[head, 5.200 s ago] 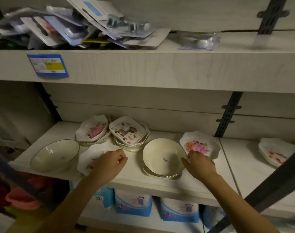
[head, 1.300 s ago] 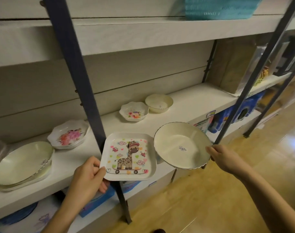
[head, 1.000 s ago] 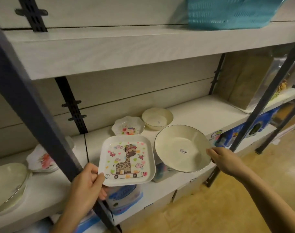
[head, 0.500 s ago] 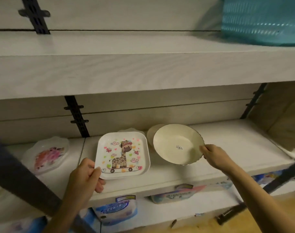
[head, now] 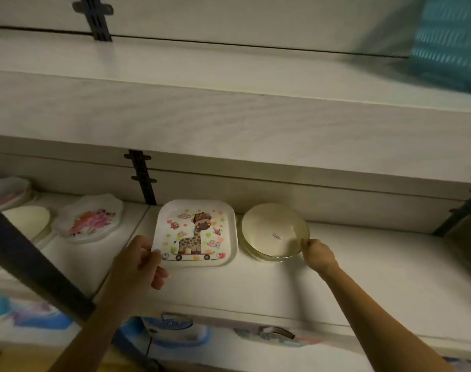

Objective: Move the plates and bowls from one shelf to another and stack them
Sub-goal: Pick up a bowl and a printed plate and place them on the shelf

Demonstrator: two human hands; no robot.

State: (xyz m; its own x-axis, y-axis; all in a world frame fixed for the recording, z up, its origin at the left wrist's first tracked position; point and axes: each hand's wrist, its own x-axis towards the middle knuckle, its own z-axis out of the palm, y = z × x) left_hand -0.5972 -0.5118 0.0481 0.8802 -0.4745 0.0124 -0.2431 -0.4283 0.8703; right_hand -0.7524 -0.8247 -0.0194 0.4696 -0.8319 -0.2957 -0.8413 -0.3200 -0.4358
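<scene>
Two pieces unreleased, I note: left fingers (head: 147, 251) pinch the giraffe plate (head: 195, 232), right fingers (head: 307, 244) pinch the cream bowl (head: 269, 229) by its rim; floral plate (head: 90, 218) leftward awaits moving.

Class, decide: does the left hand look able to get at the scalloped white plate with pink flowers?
Probably not yet: the left hand grips the square white giraffe-print plate. Otherwise bare shelf lies between it and the scalloped flowered plate.

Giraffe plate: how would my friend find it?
Look at the white shelf below the thick upper board. In its middle the left hand holds the giraffe plate, between a flowery dish and a cream bowl. It alone is square, with a skateboarding giraffe.
</scene>
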